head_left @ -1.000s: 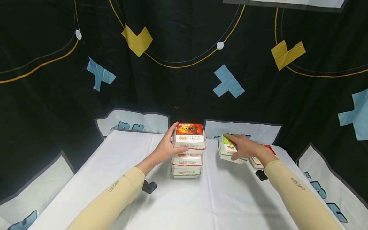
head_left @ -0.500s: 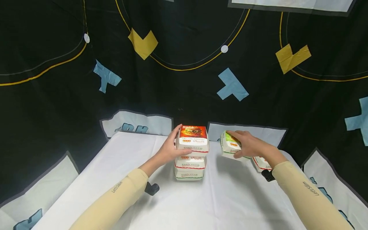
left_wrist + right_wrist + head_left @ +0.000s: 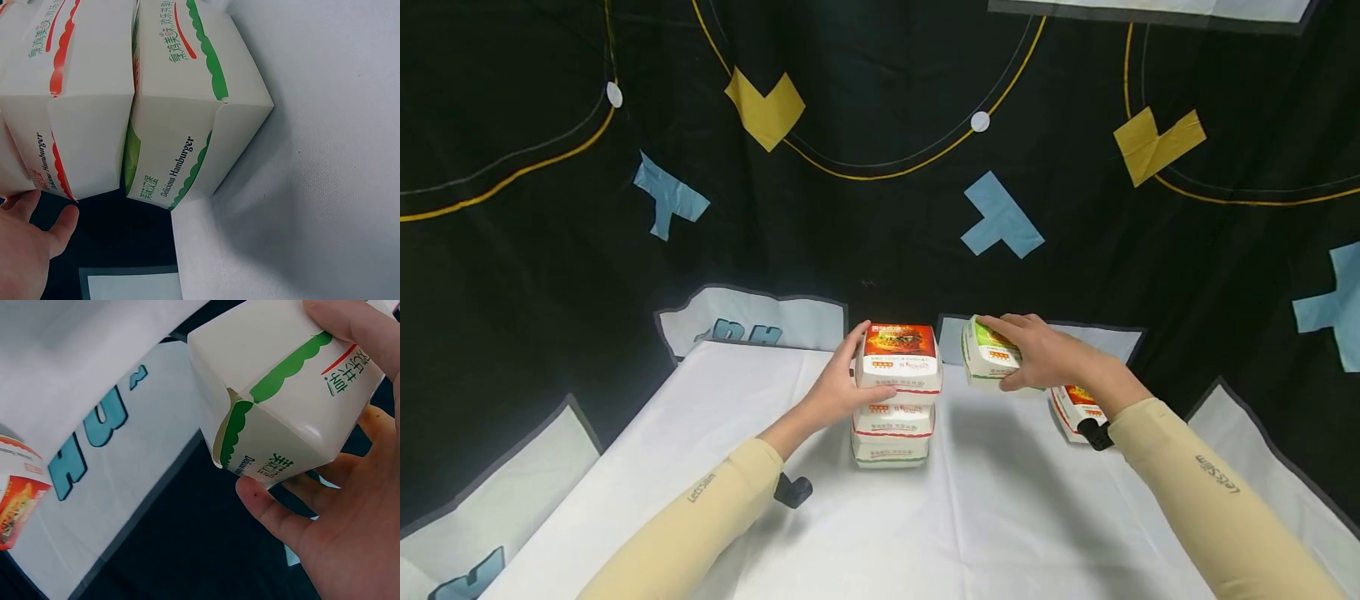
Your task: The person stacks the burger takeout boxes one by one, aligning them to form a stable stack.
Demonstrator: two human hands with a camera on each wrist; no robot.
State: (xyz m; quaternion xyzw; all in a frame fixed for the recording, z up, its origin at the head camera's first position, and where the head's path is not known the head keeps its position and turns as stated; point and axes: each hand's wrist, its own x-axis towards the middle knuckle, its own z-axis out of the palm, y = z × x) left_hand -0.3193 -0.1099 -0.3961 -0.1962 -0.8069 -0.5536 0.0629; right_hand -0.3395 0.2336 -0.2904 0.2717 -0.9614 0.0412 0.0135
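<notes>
Mid-frame, the left hand [image 3: 835, 390] grips the red box [image 3: 898, 358] on the pile [image 3: 890, 451]; right of middle, the right hand [image 3: 1051, 358] grips a green box [image 3: 988, 358] in the air. Looks like stacking; next needs a gentle put-down

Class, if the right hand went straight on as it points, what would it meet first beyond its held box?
Probably the red-topped box in the left hand, though depth is unclear.

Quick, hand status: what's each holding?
Left hand: holding the red-topped box atop the stack.
Right hand: holding the green-topped box.
</notes>
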